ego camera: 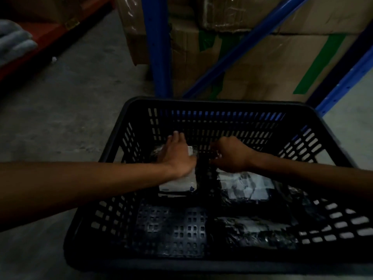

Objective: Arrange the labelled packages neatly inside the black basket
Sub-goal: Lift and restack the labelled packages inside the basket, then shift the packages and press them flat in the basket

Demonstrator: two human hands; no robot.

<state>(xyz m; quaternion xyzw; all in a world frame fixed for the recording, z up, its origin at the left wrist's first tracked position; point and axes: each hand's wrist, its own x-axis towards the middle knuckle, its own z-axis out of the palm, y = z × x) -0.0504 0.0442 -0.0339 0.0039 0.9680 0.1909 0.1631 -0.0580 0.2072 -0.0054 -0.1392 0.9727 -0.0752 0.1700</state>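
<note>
Racking and cartons: blue shelf uprights (159, 47) and taped cardboard boxes (252, 57) stand just behind the work area; they play no part in the risk here.

Black basket (212, 102): sits on the concrete floor, slotted walls and perforated base, with the near-left part of the base bare. Risk, in my judgement: thin wrapped corners could snag in the slots when a package is slid.

Right-hand package (244, 186): dark wrap with white label, flat on the base in the right half, near the middle. Risk: glossy wrap, likely to slip if shoved.

Near package (256, 231): dark wrap, lying at the near right corner. Lighting is poor; its label is hard to make out.

Left-hand package (179, 183): white label up, far left of the base, partly under the palm. Risk: pressing at one end could tip or skew it against its neighbour.

Left hand (177, 156): flat, fingers spread, bearing down on the left-hand package; not closed round it.

Right hand (232, 156): fingers curled at the far edge of the right-hand package; whether they pinch the wrap I cannot tell. Risk: a tug on film alone may tear it or crease the label.
</note>
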